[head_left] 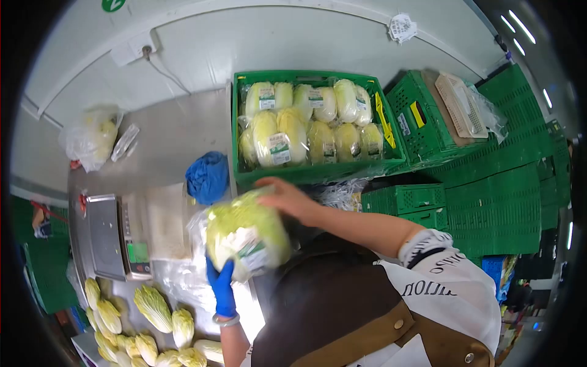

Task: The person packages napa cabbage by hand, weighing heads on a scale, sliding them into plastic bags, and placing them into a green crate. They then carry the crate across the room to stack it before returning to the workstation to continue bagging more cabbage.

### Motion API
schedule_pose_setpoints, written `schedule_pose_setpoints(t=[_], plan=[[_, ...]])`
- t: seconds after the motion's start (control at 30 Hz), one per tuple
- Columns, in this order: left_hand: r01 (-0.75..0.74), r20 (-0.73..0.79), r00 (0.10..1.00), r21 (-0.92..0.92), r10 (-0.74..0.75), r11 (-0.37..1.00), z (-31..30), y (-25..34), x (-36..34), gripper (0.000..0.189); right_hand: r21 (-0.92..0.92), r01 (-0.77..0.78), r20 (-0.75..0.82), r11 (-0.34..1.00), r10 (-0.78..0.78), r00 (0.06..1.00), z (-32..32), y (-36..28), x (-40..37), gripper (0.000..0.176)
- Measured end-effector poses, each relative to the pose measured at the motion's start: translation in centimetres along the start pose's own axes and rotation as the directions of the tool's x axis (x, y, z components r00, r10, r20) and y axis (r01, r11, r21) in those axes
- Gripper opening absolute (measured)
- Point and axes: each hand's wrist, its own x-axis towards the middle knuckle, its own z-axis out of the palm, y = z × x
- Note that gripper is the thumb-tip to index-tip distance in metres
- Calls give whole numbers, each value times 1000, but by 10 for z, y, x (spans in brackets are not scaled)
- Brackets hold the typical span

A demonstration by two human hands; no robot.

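A plastic-wrapped pack of napa cabbage (244,229) with a label is held in front of my body, slightly blurred. My left hand (223,287), in a blue glove, grips its lower end. My bare right hand (290,199) holds the upper end, its fingers curled over the leafy side and partly hidden. Just beyond stands a green crate (309,172) with several labelled packs of cabbage in rows. Clear plastic film (192,281) lies on the steel table beneath the pack.
A weighing scale (107,235) and a blue bundle (208,177) are on the steel table (165,131). Several loose cabbages (153,307) lie at the lower left. A clear bag (95,137) is at the back left. Green crates (422,116) are stacked on the right.
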Motion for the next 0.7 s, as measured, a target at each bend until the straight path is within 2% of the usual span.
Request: schedule_pose_setpoints(t=[0.03, 0.07, 0.1, 0.13, 0.17, 0.2, 0.23, 0.27, 0.3, 0.33, 0.37, 0.4, 0.43, 0.5, 0.53, 0.57, 0.63, 0.7], plan=[[13, -7, 1000, -82, -14, 997, 38, 11, 16, 61, 106, 77, -35, 991, -74, 997, -26, -6, -10, 77], [25, 54, 998, -111, -19, 993, 74, 18, 32, 60, 83, 111, -139, 990, -99, 985, -42, -20, -29, 90], [39, 112, 993, -141, -23, 989, 109, 20, 48, 60, -191, 194, -195, 962, -231, 953, -69, -4, -25, 100], [-22, 175, 984, -49, 30, 999, 142, 17, 63, 59, -376, 190, -291, 907, -310, 905, -93, 1, -23, 105], [-89, 240, 968, 41, 77, 995, 172, 12, 77, 59, -362, 116, -399, 925, -267, 877, -120, -10, -22, 104], [-80, 310, 948, 13, 72, 997, 195, 11, 87, 57, -336, 47, -502, 941, -220, 836, -148, -22, -19, 104], [-72, 376, 924, -18, 74, 997, 216, 11, 101, 55, -288, 163, -484, 944, -290, 826, -176, -29, -13, 104], [-144, 419, 905, 142, 72, 979, 227, 11, 123, 50, -237, 278, -467, 931, -360, 808, -205, -32, -4, 104], [-475, 489, 816, 263, 309, 839, 233, 2, 152, 48, -176, 385, -458, 906, -422, 782, -230, -29, 4, 104], [-641, 474, 760, 437, 444, 631, 245, 14, 171, 49, -284, 329, -447, 900, -428, 785, -255, -16, 15, 103], [-730, 491, 667, 580, 560, 361, 258, 26, 189, 51, -387, 267, -439, 883, -430, 789, -278, 3, 30, 102], [-715, 536, 632, 681, 559, 156, 269, 32, 205, 53, -481, 197, -433, 854, -426, 794, -295, 22, 43, 101], [-691, 584, 629, 722, 513, 25, 275, 25, 227, 60, -547, 102, -439, 831, -388, 811, -305, 37, 53, 100], [-642, 646, 680, 753, 347, -144, 278, -3, 263, 67, -658, -91, -457, 747, -301, 837, -314, 68, 63, 98], [-640, 641, 697, 758, 321, -123, 282, -9, 270, 68, -665, -122, -472, 737, -288, 833, -308, 57, 54, 95], [-634, 631, 718, 767, 295, -99, 284, -15, 272, 70, -727, -90, -451, 680, -375, 810, -301, 43, 44, 93], [-683, 702, 685, 712, 197, -161, 288, -14, 258, 77, -840, -42, -382, 541, -536, 752, -291, 21, 29, 90], [-644, 663, 718, 748, 211, -159, 282, -28, 258, 81, -940, 187, -16, 287, -584, 812, -279, 20, 32, 86]])
